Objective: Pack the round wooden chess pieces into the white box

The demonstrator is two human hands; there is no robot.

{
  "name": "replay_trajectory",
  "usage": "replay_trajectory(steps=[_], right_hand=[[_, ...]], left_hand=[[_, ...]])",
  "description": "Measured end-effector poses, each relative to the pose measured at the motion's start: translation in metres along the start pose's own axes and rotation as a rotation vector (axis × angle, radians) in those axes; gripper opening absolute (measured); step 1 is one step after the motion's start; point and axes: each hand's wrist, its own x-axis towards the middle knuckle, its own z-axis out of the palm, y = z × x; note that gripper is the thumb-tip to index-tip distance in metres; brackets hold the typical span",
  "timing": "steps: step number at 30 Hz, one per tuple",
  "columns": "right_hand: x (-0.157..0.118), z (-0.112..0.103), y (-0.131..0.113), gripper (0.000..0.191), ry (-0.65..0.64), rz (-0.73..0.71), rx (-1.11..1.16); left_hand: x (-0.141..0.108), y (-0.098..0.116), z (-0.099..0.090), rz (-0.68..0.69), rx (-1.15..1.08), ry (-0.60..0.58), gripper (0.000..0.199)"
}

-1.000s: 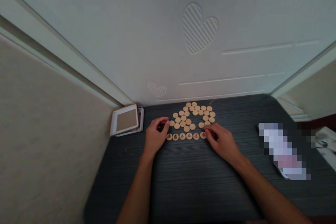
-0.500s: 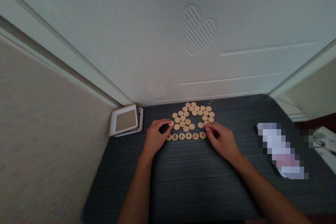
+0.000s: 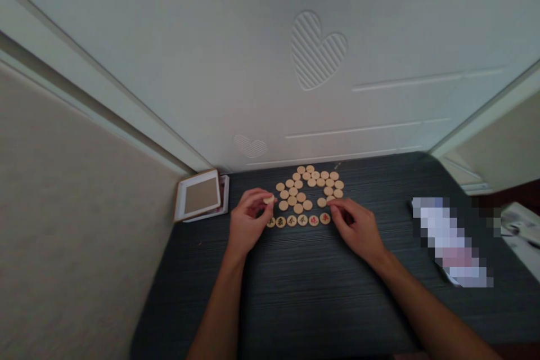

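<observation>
Between thumb and fingers, my left hand (image 3: 248, 219) pinches a round wooden piece (image 3: 269, 200) at the left end of the pieces. My right hand (image 3: 356, 228) has its fingertips on a blank-side-up piece (image 3: 331, 199) at the right; thumb and fingers are closed around its near edge. Several blank-side-up pieces (image 3: 298, 208) lie in a loose arch behind the hands. In front of them runs a row of face-up pieces with black characters (image 3: 291, 221) and red characters (image 3: 313, 220), its right end beside my right thumb.
Everything lies on a dark wood-grain table (image 3: 304, 292) against a white panel with heart reliefs (image 3: 316, 50). A white tray-like box (image 3: 202, 196) sits at the back left. A pixelated object (image 3: 451, 242) lies on the right.
My left hand has drawn slightly left with the pinched piece, which now looks lifted and tilted off the table. My right hand has stayed nearly still.
</observation>
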Motion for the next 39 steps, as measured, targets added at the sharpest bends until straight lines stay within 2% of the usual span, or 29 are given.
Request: replay_trajectory(steps=[6, 10, 12, 15, 22, 33, 39], right_hand=[[-0.003, 0.001, -0.003, 0.019, -0.037, -0.039, 0.014], [-0.004, 0.001, -0.008, 0.018, -0.075, -0.091, 0.061], [-0.005, 0.001, -0.010, 0.017, -0.094, -0.119, 0.087], [-0.007, 0.003, -0.012, 0.017, -0.116, -0.131, 0.105], [-0.010, 0.005, -0.011, 0.014, -0.123, -0.140, 0.102], [-0.008, 0.004, -0.015, 0.004, -0.040, -0.110, 0.120], [-0.009, 0.007, -0.015, 0.005, -0.115, -0.030, 0.192]], left_hand=[[-0.020, 0.031, 0.030, -0.099, -0.055, -0.200, 0.018], [-0.031, 0.045, 0.046, -0.151, -0.139, -0.293, 0.014], [-0.035, 0.048, 0.052, -0.222, -0.180, -0.320, 0.014], [-0.038, 0.049, 0.058, -0.301, -0.188, -0.293, 0.016], [-0.039, 0.042, 0.063, -0.287, -0.243, -0.229, 0.029], [-0.044, 0.044, 0.066, -0.326, -0.280, -0.411, 0.032], [-0.044, 0.039, 0.066, -0.263, -0.220, -0.431, 0.025]])
